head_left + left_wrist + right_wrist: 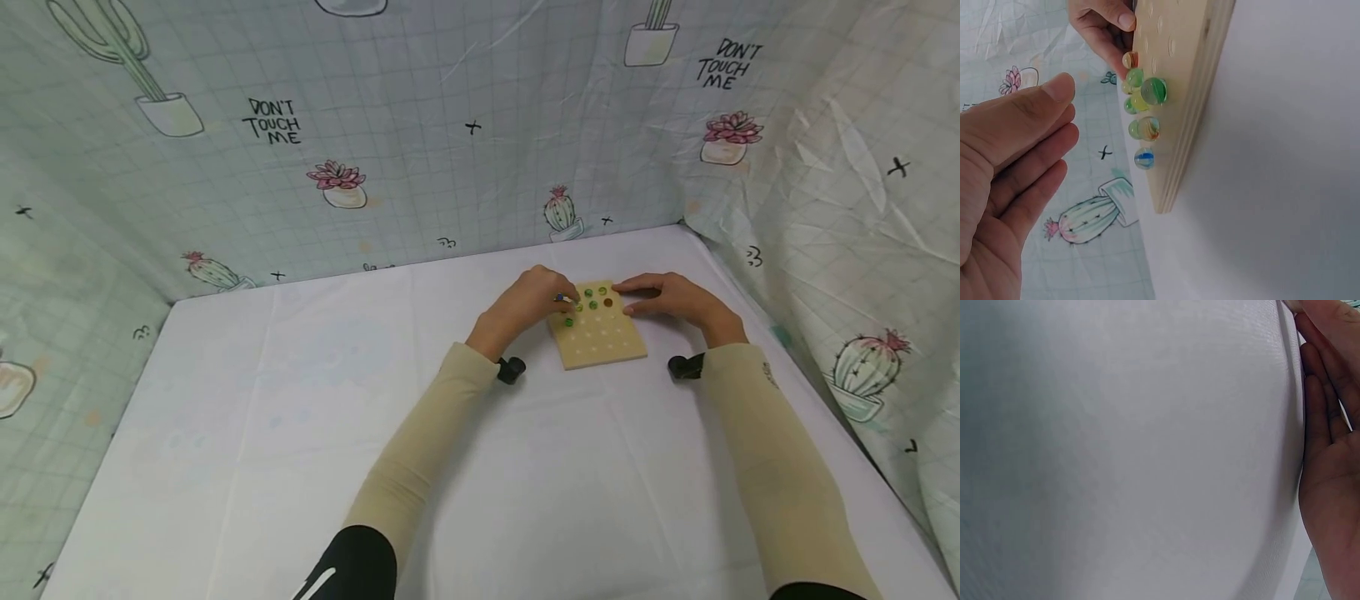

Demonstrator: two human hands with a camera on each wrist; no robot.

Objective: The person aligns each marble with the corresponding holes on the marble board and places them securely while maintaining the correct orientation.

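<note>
A square wooden board (600, 348) with rows of shallow round dimples lies on the table, several glass marbles in its far rows. Green marbles (1154, 91), a brown-orange marble (608, 302) and a blue marble (1144, 158) are among them. My left hand (527, 298) hovers by the board's far left corner, thumb and fingers loosely bent; the left wrist view shows nothing between them. At the opposite side, my right hand (672, 302) touches the board's right edge with thumb and fingertips, its fingers extended. The right wrist view shows the palm beside the cloth, without the marbles.
A white cloth covers the table (315, 433). Behind it hangs a curtain (420, 150) printed with cacti and words, with more of it along both sides. Small black wrist cameras (512, 370) sit under the wrists, close to the cloth.
</note>
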